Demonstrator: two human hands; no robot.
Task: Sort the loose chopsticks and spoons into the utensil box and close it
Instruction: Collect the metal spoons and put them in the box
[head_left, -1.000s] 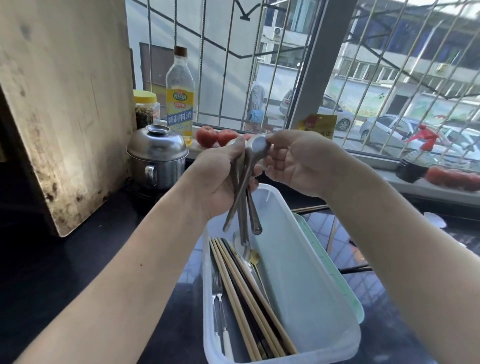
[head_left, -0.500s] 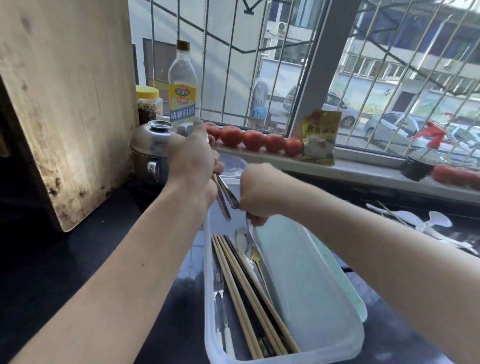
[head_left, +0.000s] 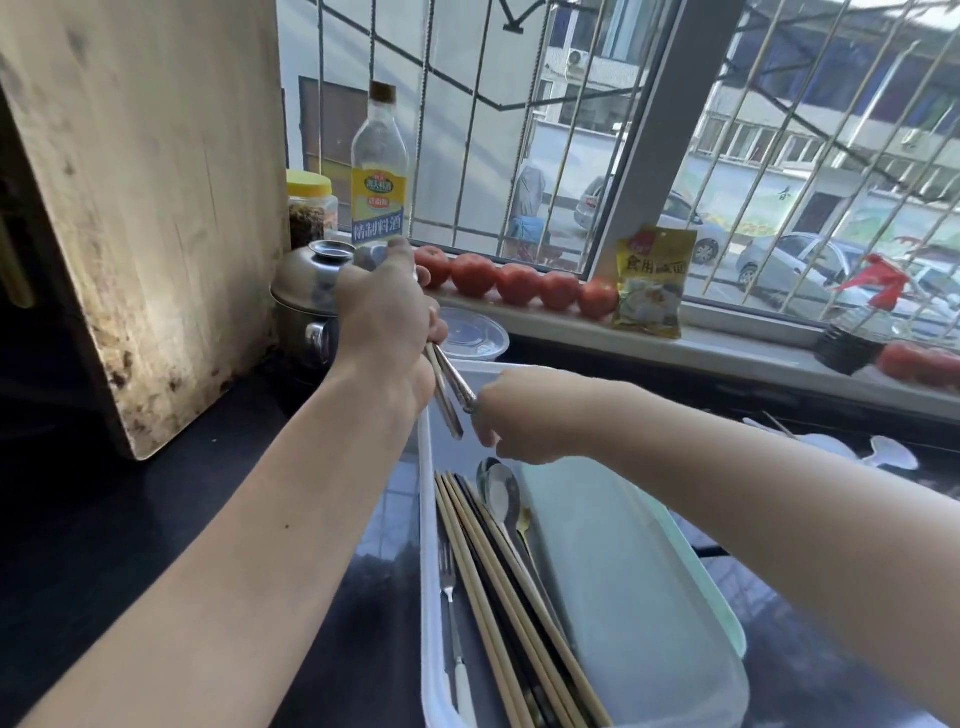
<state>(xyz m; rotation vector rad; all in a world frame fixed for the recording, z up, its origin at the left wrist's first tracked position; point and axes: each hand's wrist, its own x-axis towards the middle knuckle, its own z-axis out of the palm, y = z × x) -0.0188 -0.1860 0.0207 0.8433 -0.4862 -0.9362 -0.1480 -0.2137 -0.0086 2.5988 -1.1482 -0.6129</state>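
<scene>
Above utensil box (head_left: 649, 597), left hand (head_left: 384, 322) grips spoons (head_left: 449, 387), right hand (head_left: 511, 415) seemingly pinching them

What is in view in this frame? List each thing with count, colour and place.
utensil box: one, white translucent, open, on the dark counter
lid: one, pale green, beside the box on its right
chopsticks: several, tan and black, in the box
fork: one, silver, along the box's left wall
spoon: one, silver, in the box
held spoons: a few, silver, over the box
tomatoes: five in a row, red, windowsill
bottle: one, clear, yellow label, sill
pot: one, steel, left
cutting board: one, wooden, upright
left hand: grips the spoons
right hand: at their handle ends
</scene>
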